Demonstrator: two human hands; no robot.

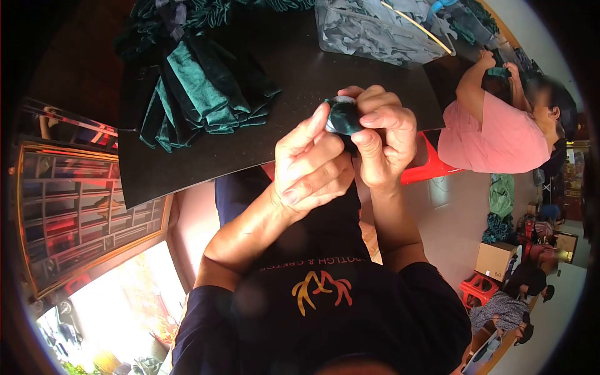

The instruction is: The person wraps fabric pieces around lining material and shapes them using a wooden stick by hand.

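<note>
A small piece of dark green velvet [342, 119] with a whitish edge is pinched between my two hands, above the near edge of the black table. My left hand [315, 162] grips its left side with thumb and forefinger, the other fingers curled in. On the opposite side, my right hand [387, 134] presses it between thumb and fingers. To the left on the table lies a fanned stack of folded green velvet strips [206, 87].
Gathered dark green fabric [222, 14] lies at the table's back left. Behind my hands is a translucent container of greyish cloth pieces [369, 34], a thin stick [417, 26] across it. A co-worker in pink [494, 134] handles green fabric at right, near a red stool [425, 165].
</note>
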